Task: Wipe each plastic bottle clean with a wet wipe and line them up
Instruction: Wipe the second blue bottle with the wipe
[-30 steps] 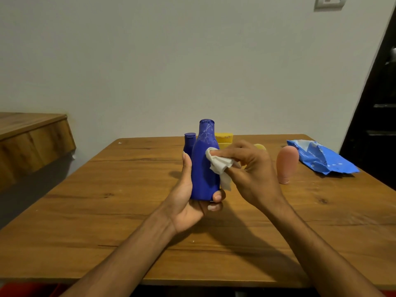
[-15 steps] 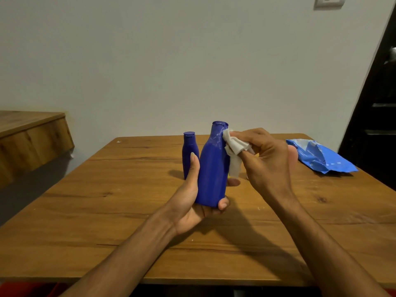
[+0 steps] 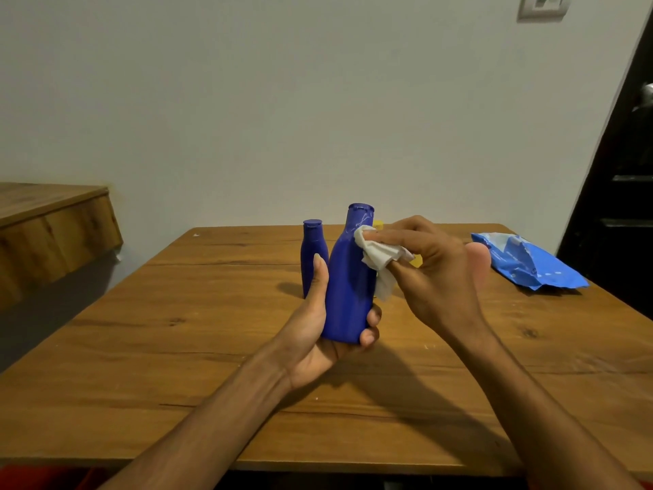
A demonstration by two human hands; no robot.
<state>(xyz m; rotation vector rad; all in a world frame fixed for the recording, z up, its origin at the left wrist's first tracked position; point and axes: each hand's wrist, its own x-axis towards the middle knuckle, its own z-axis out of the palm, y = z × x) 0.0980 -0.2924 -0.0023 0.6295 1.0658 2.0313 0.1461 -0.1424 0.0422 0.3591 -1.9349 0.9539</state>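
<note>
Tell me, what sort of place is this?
Probably a room in a home: a plain wooden table against a bare wall with a switch, and a dark door at the right.

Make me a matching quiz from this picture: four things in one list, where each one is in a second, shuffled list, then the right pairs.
Things:
1. large blue bottle
2. small blue bottle
3. wet wipe
4. blue wipes pack

Places:
A. lying on the table, far right
B. pinched in the right hand
C. gripped in the left hand
D. standing upright on the table, held by neither hand

Pairs: 1-C, 2-D, 3-B, 4-A
</note>
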